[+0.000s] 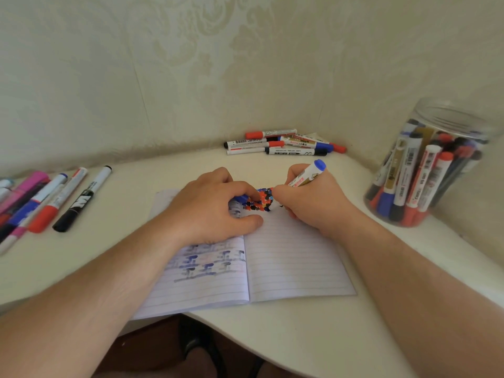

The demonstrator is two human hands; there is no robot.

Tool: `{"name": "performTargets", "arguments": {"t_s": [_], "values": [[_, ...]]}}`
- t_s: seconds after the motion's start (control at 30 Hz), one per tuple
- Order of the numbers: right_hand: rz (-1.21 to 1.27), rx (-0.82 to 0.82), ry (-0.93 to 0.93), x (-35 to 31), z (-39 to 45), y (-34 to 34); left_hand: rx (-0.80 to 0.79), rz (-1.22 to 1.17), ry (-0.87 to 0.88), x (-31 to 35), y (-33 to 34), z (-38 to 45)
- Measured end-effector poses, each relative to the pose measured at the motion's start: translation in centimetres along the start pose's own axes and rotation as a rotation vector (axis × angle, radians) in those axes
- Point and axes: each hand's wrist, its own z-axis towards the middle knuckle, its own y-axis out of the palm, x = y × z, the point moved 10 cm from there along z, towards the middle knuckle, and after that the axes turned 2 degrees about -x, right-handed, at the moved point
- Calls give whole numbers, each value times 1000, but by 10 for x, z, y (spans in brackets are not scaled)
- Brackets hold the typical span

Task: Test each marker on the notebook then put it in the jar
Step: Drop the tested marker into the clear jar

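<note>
— So where is the marker being tested?

— The white-barrelled marker with a blue end [308,174] is gripped in the right hand [313,205], its tip down at the patch of red, blue and black marks at the top of the open lined notebook [294,268]. The left hand [207,211] presses the page and pinches what looks like a blue cap [241,199], though it is mostly hidden.

— What could go wrong?

— Wet ink may smear under the right hand, and the cap could slip away unnoticed. The clear plastic jar packed with markers [425,165] stands crowded; another marker pushed in might tip it.

— And around them?

— A cream curved table [300,336] against pale patterned wallpaper [191,64], with loose markers at the left [46,197] and a pile in the corner [283,144].
</note>
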Motion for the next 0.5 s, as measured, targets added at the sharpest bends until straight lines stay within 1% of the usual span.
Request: {"name": "performTargets", "arguments": {"t_s": [0.07,0.17,0.23,0.3,0.5], "values": [[25,14,-4,0,0,0,6,-24,10,-1,0,-1],[211,15,-19,-1,0,-3,68,-140,39,-5,-2,-1],[315,-50,-58,-6,-2,-4,136,-226,53,-10,-8,-1],[360,-116,-99,-13,-4,-3,186,-289,73,-12,-14,-1],[435,-144,-118,-18,-2,-2,170,-317,86,-11,-13,0]]}}
